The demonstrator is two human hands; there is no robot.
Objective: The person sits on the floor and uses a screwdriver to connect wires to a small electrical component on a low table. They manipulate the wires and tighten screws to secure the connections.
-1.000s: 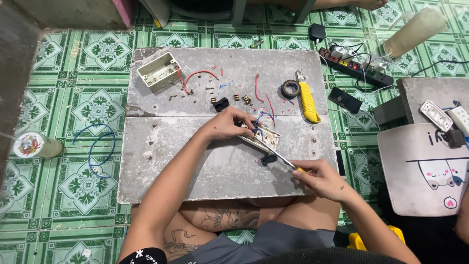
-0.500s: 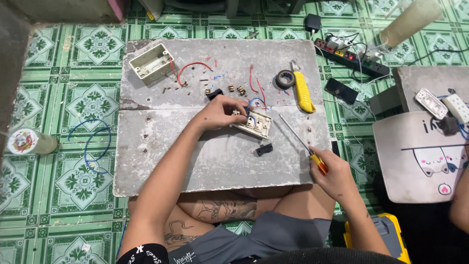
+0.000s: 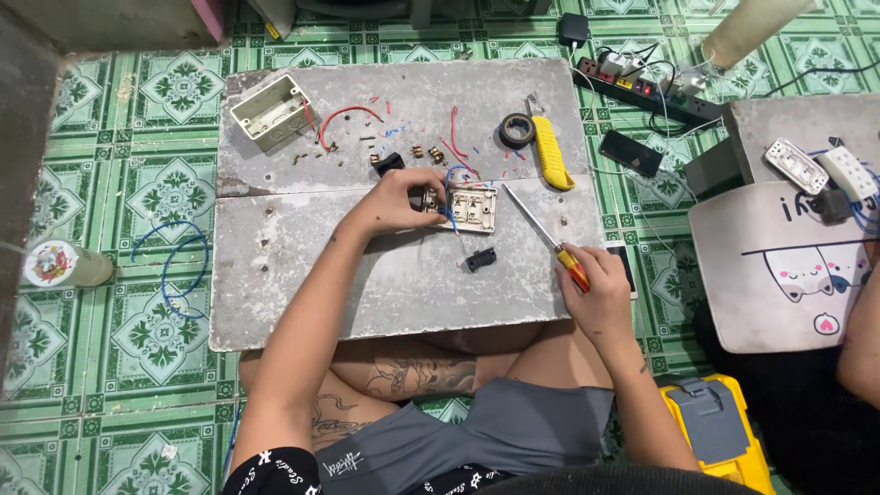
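My left hand (image 3: 396, 200) rests on the grey stone slab (image 3: 302, 266) and holds the left side of a beige switch module (image 3: 467, 209) with blue and red wires at it. My right hand (image 3: 596, 284) grips a screwdriver (image 3: 545, 236) by its red and yellow handle, near the slab's right edge. The shaft points up and left, its tip close to the module's right side but apart from it. A small black part (image 3: 480, 259) lies just below the module.
On the slab's far side lie a beige wall box (image 3: 271, 112), red wire (image 3: 344, 116), small brass parts, black tape roll (image 3: 517, 130) and yellow utility knife (image 3: 548, 151). A power strip (image 3: 642, 90), phone (image 3: 631, 153), blue wire (image 3: 170, 266) and another person's arm (image 3: 862, 348) surround it.
My right hand has pulled the screwdriver back to the right, off the switch module. My left hand stays on the module. The view has shifted slightly.
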